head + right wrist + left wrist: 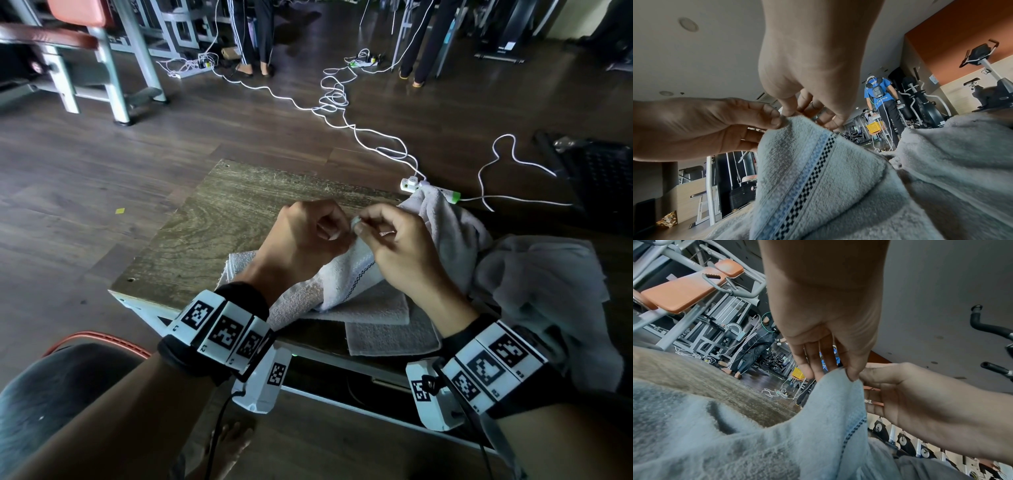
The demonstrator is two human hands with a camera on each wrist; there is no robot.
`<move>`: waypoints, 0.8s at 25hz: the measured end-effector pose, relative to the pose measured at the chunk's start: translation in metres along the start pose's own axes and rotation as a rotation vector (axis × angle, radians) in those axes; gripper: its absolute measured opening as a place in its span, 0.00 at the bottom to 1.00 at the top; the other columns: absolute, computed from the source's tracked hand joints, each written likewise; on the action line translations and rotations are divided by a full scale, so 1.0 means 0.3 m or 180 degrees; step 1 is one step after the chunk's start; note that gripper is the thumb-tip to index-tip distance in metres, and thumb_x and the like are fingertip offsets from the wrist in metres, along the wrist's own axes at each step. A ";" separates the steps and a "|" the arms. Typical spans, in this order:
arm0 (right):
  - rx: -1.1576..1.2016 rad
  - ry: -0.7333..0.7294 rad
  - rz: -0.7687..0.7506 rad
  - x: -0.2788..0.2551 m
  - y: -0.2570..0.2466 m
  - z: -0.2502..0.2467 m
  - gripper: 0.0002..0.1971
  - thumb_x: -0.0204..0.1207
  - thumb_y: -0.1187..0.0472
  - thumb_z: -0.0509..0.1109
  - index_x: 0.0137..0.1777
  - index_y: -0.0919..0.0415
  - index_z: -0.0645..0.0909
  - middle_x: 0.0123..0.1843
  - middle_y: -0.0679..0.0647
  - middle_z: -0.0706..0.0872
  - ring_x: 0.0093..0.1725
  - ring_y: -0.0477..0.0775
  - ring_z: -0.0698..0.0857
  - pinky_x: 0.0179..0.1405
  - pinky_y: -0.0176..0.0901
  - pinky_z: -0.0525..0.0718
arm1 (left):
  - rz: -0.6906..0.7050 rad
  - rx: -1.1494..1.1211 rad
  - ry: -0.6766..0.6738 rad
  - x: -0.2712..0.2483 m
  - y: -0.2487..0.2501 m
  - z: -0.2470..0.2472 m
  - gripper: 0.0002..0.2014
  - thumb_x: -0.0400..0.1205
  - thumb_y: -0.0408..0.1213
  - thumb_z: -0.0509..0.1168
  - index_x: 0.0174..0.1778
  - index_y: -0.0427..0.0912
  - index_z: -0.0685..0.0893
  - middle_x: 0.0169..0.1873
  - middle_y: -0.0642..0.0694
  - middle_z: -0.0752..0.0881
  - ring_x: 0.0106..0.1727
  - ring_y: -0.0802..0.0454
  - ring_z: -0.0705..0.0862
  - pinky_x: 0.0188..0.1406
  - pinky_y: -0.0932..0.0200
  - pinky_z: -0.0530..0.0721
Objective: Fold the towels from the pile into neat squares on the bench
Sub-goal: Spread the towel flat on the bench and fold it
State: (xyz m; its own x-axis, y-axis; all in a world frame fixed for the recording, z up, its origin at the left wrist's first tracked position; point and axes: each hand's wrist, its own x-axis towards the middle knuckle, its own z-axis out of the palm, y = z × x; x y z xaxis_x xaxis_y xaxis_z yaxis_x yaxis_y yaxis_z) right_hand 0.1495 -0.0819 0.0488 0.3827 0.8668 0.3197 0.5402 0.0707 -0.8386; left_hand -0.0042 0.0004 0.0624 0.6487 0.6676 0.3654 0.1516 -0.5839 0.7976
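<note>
A white towel with a dark checked stripe [346, 274] lies on the wooden bench [222, 219], one corner lifted. My left hand [337, 236] and right hand [359, 228] meet at that corner, and both pinch it between thumb and fingertips. In the left wrist view my left hand [838, 373] grips the towel [818, 426] at its peak. The right wrist view shows the right hand [795, 113] on the same corner of the striped towel [818, 170]. Two flat folded towels [376, 308] lie under it. The crumpled pile [531, 281] sits at the right.
A power strip [414, 183] and white cables [335, 102] lie on the dark floor beyond the bench. A gym machine with an orange pad [78, 13] stands far left. People stand at the back [253, 34]. A black platform [596, 171] is at the right.
</note>
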 end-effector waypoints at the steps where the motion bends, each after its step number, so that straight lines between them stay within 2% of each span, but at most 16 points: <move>1: 0.0017 0.0000 -0.0014 0.000 -0.002 -0.002 0.03 0.79 0.64 0.73 0.50 0.58 0.86 0.46 0.44 0.89 0.47 0.43 0.87 0.52 0.42 0.87 | -0.0007 0.0024 0.0023 0.000 -0.004 -0.001 0.07 0.72 0.36 0.79 0.38 0.41 0.87 0.35 0.48 0.90 0.38 0.53 0.89 0.43 0.52 0.89; 4: 0.0106 -0.0049 -0.0107 -0.008 -0.013 -0.006 0.03 0.79 0.65 0.72 0.49 0.58 0.85 0.45 0.44 0.90 0.46 0.41 0.87 0.50 0.34 0.84 | -0.0077 0.0134 -0.0006 0.001 -0.012 -0.007 0.07 0.71 0.39 0.80 0.36 0.43 0.88 0.32 0.50 0.88 0.34 0.55 0.88 0.38 0.55 0.87; 6: 0.0140 -0.0009 -0.0223 -0.012 -0.020 -0.007 0.04 0.80 0.67 0.71 0.48 0.57 0.84 0.43 0.45 0.89 0.44 0.41 0.87 0.48 0.33 0.84 | -0.0148 0.0212 -0.0267 -0.001 -0.015 -0.007 0.08 0.72 0.40 0.79 0.29 0.48 0.87 0.27 0.51 0.87 0.30 0.57 0.85 0.32 0.55 0.85; 8: 0.0111 0.0123 -0.0273 -0.007 -0.017 -0.013 0.04 0.80 0.66 0.70 0.50 0.57 0.84 0.43 0.45 0.88 0.44 0.40 0.86 0.48 0.34 0.83 | -0.0234 0.0405 -0.0458 -0.005 -0.015 0.001 0.17 0.72 0.38 0.78 0.20 0.56 0.82 0.18 0.58 0.80 0.22 0.67 0.74 0.24 0.65 0.74; 10: 0.0120 0.0357 -0.0220 0.004 -0.007 -0.032 0.04 0.81 0.64 0.70 0.52 0.55 0.83 0.44 0.42 0.87 0.43 0.36 0.84 0.46 0.29 0.81 | -0.0330 0.0567 -0.0541 -0.004 -0.022 0.001 0.21 0.73 0.38 0.78 0.17 0.56 0.79 0.14 0.58 0.73 0.18 0.66 0.67 0.22 0.71 0.65; 11: 0.0134 0.0484 -0.0183 0.009 -0.001 -0.045 0.04 0.81 0.64 0.70 0.52 0.55 0.83 0.44 0.42 0.86 0.42 0.36 0.83 0.45 0.28 0.80 | -0.0355 0.0604 -0.0585 -0.003 -0.019 -0.010 0.19 0.73 0.39 0.78 0.18 0.55 0.81 0.15 0.59 0.74 0.18 0.67 0.69 0.22 0.72 0.66; 12: 0.0127 0.0601 -0.0141 0.014 0.005 -0.058 0.04 0.82 0.64 0.69 0.53 0.56 0.83 0.44 0.43 0.86 0.42 0.36 0.83 0.44 0.26 0.79 | -0.0457 0.0630 -0.0666 -0.005 -0.022 -0.025 0.13 0.74 0.40 0.77 0.24 0.54 0.86 0.18 0.61 0.79 0.21 0.68 0.75 0.23 0.73 0.70; 13: 0.0101 0.0706 -0.0089 0.018 0.011 -0.070 0.04 0.82 0.64 0.68 0.53 0.57 0.83 0.44 0.45 0.86 0.42 0.37 0.83 0.44 0.25 0.79 | -0.0487 0.0657 -0.0741 -0.009 -0.025 -0.048 0.03 0.75 0.41 0.77 0.35 0.50 0.92 0.26 0.61 0.86 0.26 0.67 0.82 0.25 0.71 0.76; 14: 0.0065 0.0795 -0.0010 0.023 0.023 -0.078 0.04 0.83 0.64 0.68 0.54 0.58 0.82 0.45 0.48 0.86 0.43 0.39 0.83 0.43 0.23 0.78 | -0.0565 0.0798 -0.0796 -0.012 -0.031 -0.073 0.07 0.75 0.42 0.77 0.46 0.46 0.93 0.35 0.55 0.91 0.34 0.63 0.87 0.30 0.67 0.83; 15: 0.0007 0.0867 0.0084 0.028 0.038 -0.087 0.04 0.83 0.64 0.68 0.55 0.60 0.82 0.46 0.50 0.87 0.44 0.41 0.83 0.43 0.22 0.77 | -0.0616 0.0976 -0.0832 -0.015 -0.043 -0.100 0.12 0.75 0.43 0.76 0.52 0.44 0.92 0.42 0.51 0.93 0.39 0.59 0.89 0.36 0.66 0.86; 17: -0.0165 0.0961 0.0274 0.032 0.071 -0.096 0.06 0.83 0.63 0.67 0.56 0.62 0.83 0.47 0.53 0.87 0.44 0.44 0.83 0.42 0.23 0.77 | -0.0735 0.1322 -0.0878 -0.029 -0.075 -0.154 0.14 0.76 0.43 0.76 0.56 0.45 0.91 0.48 0.52 0.91 0.44 0.57 0.89 0.36 0.70 0.84; 20: -0.0383 0.1063 0.0441 0.030 0.105 -0.093 0.06 0.83 0.62 0.66 0.55 0.63 0.83 0.46 0.55 0.87 0.44 0.48 0.83 0.41 0.32 0.77 | -0.1014 0.1570 -0.0816 -0.066 -0.114 -0.225 0.13 0.75 0.44 0.76 0.53 0.45 0.92 0.49 0.52 0.89 0.46 0.56 0.86 0.36 0.71 0.77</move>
State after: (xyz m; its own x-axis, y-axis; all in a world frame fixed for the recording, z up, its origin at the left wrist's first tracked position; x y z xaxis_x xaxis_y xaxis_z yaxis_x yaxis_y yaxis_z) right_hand 0.1910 -0.0856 0.0375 0.6708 0.6540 0.3497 0.5428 -0.1117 -0.8324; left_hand -0.0727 0.0382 0.0604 0.6637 0.7474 -0.0284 0.6522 -0.5597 0.5112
